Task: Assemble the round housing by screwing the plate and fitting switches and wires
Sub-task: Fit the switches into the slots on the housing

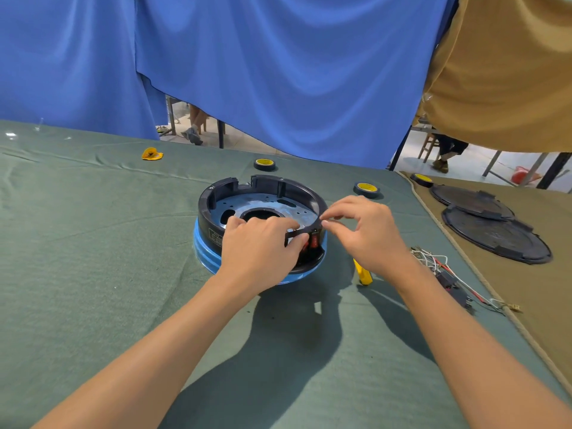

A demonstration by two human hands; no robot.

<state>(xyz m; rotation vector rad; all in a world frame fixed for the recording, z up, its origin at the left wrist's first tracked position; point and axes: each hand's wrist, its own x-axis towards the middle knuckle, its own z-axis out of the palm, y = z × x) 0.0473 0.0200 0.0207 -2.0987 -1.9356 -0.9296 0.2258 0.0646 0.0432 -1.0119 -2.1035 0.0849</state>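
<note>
Housing (263, 193), round and black, is sitting open side up near the middle of the table on a blue ring base (205, 253), straight ahead of the person. Blue curtain (278, 72) is hanging across the back, with a tan sheet (501, 72) drooping at upper right. Green cloth (93, 243) is covering the table; a tan cloth (544, 289) is lying along its right edge. Two flat black round lids (495, 238) are lying on that tan cloth, one overlapping the other. Grey metal plate (269, 204) with a large centre hole is lying flat inside the housing. Left hand (260, 247) is reaching over the near rim, fingers curling down onto the plate side, thumb pressing a thin black bracket (298, 233) at the near-right rim. Right hand (366, 230) is coming in from the right, thumb and forefinger pinching narrow on the bracket's right end, other fingers arching loosely above. Bundle of white and red wires (439, 263) with a dark part attached is lying on the green cloth beyond the right wrist. Three black tape rolls with yellow cores are resting farther back: one (265, 164) behind the housing, one (366, 189) to its right, one (421, 179) on the tan cloth. Yellow tool (362, 272) is showing partly under the right wrist. Crumpled yellow scrap (151, 154) is lying far left. Red switches (314, 243) are showing just below the bracket, partly hidden by the left thumb.
</note>
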